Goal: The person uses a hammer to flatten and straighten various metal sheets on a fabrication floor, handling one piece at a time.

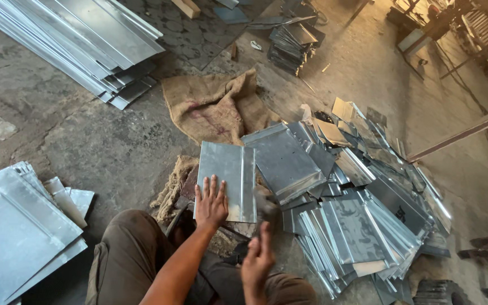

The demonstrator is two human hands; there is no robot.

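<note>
Concrete floor [86, 141] — left hand [211, 202] flat, fingers spread, on 1 metal sheet [227, 179]; right hand [257, 261] blurred, grip unclear.

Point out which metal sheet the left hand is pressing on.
The folded sheet lying alone on the burlap directly ahead, under the left hand. The other sheets sit untouched in heaps at the right and stacks at the left.

Left hand [210, 203] lies flat, fingers spread, on a folded rectangular galvanised steel sheet [227, 178]. Right hand [257, 260], blurred, is raised just right of that sheet (grip indistinct). Brown burlap sack [216, 107] beyond the sheet; heaped similar metal sheets [357, 226] to its right.
</note>
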